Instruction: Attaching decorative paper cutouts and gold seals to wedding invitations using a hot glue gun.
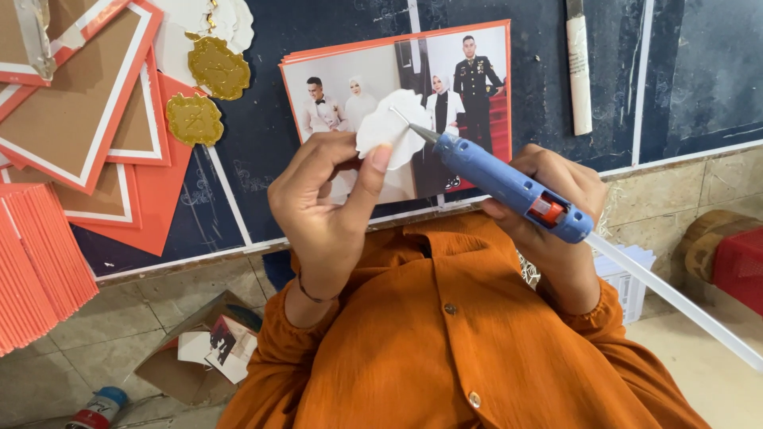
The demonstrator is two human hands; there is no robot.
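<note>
Left hand (330,199) pinches white paper flower (391,127) upright, presenting it to glue gun (509,187) nozzle; right hand (556,206) clamped on gun.

What you cannot see from your head camera

Your left hand (330,202) covers the lower left of the orange-bordered photo print (413,75), and the scalloped white paper cutout (391,127) hides its middle. Your right hand (548,210) is partly masked by the blue hot-glue gun (509,187), so your trigger finger stays out of sight. The clear glue stick (675,302) runs off the right edge. The stack of orange cards (36,262) is cut by the left edge, the small bottle with a blue cap (99,407) by the bottom.
</note>
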